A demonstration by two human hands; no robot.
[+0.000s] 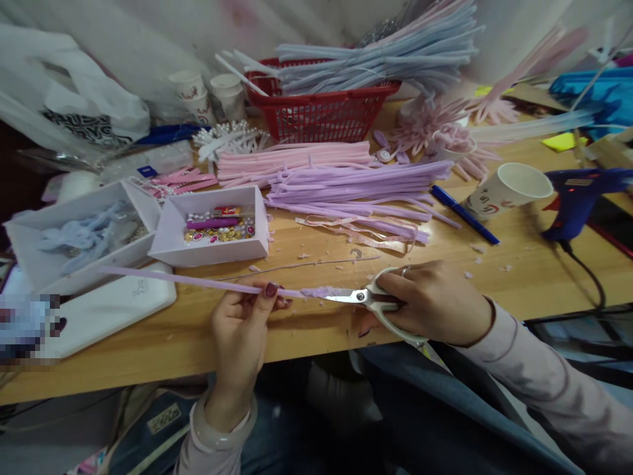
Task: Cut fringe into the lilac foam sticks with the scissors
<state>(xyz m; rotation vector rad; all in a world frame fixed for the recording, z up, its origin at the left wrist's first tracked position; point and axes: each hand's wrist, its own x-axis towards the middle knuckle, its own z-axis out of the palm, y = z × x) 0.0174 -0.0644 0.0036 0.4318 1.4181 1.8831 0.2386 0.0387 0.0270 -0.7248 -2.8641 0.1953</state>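
Observation:
Near the table's front edge, my left hand (246, 323) pinches a long lilac pipe cleaner (198, 282) between thumb and fingers. Its free length reaches out to the left. My right hand (435, 300) is closed round the handles of white-handled scissors (361, 296). The scissor blades point left and meet the right end of the pipe cleaner, where fuzz is bunched up. Whether the blades are fully closed on it is hard to make out. Small lilac fluff bits lie on the wood around. Behind my hands rests a bundle of lilac pipe cleaners (356, 188).
Left stand a white box of beads and gems (210, 254) and a box with blue fuzzy pieces (79, 264). Behind is a red basket (321, 115) of pipe cleaners. To the right are a blue pen (465, 214), a paper cup (514, 191) and a corded glue gun (568, 204).

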